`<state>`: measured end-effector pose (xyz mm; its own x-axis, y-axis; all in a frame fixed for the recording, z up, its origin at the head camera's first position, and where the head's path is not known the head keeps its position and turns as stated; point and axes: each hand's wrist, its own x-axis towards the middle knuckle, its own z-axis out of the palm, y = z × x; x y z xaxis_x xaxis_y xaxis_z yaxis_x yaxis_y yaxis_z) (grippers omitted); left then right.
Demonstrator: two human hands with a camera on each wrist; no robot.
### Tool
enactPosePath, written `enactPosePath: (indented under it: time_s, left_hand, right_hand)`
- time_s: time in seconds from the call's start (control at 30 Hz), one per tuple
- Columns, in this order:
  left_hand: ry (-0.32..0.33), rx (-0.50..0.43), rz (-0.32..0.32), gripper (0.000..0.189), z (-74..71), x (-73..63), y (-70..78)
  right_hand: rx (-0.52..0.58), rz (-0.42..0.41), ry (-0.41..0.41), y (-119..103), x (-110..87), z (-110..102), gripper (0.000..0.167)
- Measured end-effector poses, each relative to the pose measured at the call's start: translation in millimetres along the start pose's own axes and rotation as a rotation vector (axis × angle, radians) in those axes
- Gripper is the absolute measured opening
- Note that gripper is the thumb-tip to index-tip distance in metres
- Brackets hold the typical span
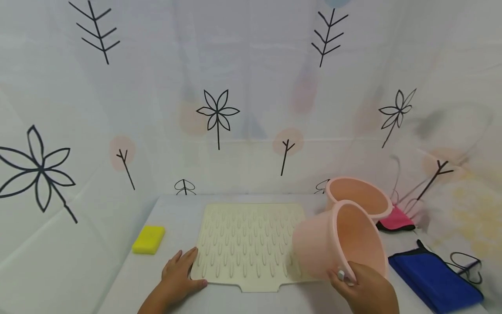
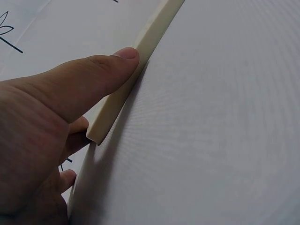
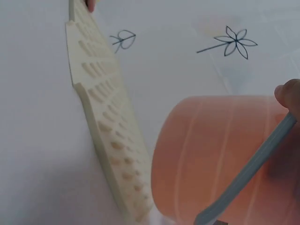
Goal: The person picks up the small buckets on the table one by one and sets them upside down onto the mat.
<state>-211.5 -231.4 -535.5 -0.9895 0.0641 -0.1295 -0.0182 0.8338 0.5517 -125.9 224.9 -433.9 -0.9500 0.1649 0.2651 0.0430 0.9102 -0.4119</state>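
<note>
A cream washboard (image 1: 251,244) with raised ridges lies flat on the white table. At its near left corner my left hand (image 1: 178,275) holds the board, fingers along the left edge and thumb (image 2: 117,65) against the front edge. My right hand (image 1: 366,285) grips the rim of a pink bucket (image 1: 315,242), which is tipped on its side with its mouth turned toward the right. The bucket covers part of the board's right side. Its grey handle (image 3: 248,173) shows in the right wrist view. Whether the bucket holds anything cannot be told.
A second pink bucket (image 1: 357,194) stands behind the tipped one. To the right lie a blue cloth pouch (image 1: 435,274) with black trim and a pink one (image 1: 396,218). A yellow sponge (image 1: 149,240) sits at the left. A patterned white curtain (image 1: 251,165) hangs behind the table.
</note>
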Motion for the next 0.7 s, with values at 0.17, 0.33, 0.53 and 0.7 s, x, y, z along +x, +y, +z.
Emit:
enactPosePath:
  time_s: [0.17, 0.33, 0.53, 0.7]
  left_hand:
    - [-0.007, -0.012, -0.011, 0.115, -1.5, -0.8, 0.7]
    - [-0.007, -0.005, -0.015, 0.115, -2.4, -0.4, 2.2]
    - [-0.004, -0.006, -0.014, 0.114, -3.0, -1.3, 3.4]
    - [-0.007, -0.008, -0.006, 0.113, -1.7, -1.8, 2.8]
  right_hand:
    - [0.043, -0.031, 0.109, -10.4, -3.4, 10.7, 0.044]
    - [0.082, -0.109, 0.241, -18.3, -1.1, 22.3, 0.038]
    - [0.138, -0.125, 0.281, -25.1, 4.7, 34.9, 0.035]
    - [0.161, -0.262, 0.382, -26.6, 10.1, 46.8, 0.03]
